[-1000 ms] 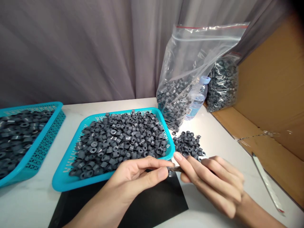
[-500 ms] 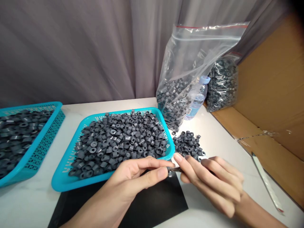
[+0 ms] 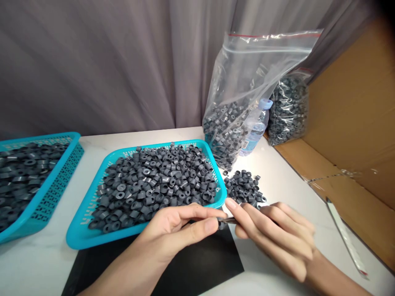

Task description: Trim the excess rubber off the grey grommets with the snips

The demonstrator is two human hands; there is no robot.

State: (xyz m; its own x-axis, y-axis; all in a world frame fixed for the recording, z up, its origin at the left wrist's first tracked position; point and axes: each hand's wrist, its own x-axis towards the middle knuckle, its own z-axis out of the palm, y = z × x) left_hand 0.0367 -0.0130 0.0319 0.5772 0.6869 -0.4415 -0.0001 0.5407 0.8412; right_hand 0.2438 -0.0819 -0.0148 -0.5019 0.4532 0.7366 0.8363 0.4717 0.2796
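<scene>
My left hand (image 3: 182, 230) pinches a small dark grey plastic ring (image 3: 220, 225) between thumb and forefinger, mostly hidden by the fingertips. A slim dark metal tool with a pointed tip (image 3: 228, 220) is gripped in my right hand (image 3: 274, 234), its tip against the ring; the rest is covered by my fingers, so its kind does not show. Both hands meet just in front of a blue plastic basket (image 3: 71, 242) heaped with grey rings (image 3: 160, 176). Beyond my right fingers lies a loose pile of similar rings (image 3: 243, 187) on the white table.
A second blue basket (image 3: 58, 181) of rings stands left. At the back are an open zip bag (image 3: 228, 131) of rings, a water bottle (image 3: 257, 127) and another filled bag (image 3: 288, 109). A cardboard box (image 3: 354, 90) and a pale strip-shaped object (image 3: 347, 238) are right; a black mat (image 3: 200, 263) lies below.
Both hands stay in nearly the same place with the ring and the tool. The tool and the ring have shifted very slightly at the fingertips.
</scene>
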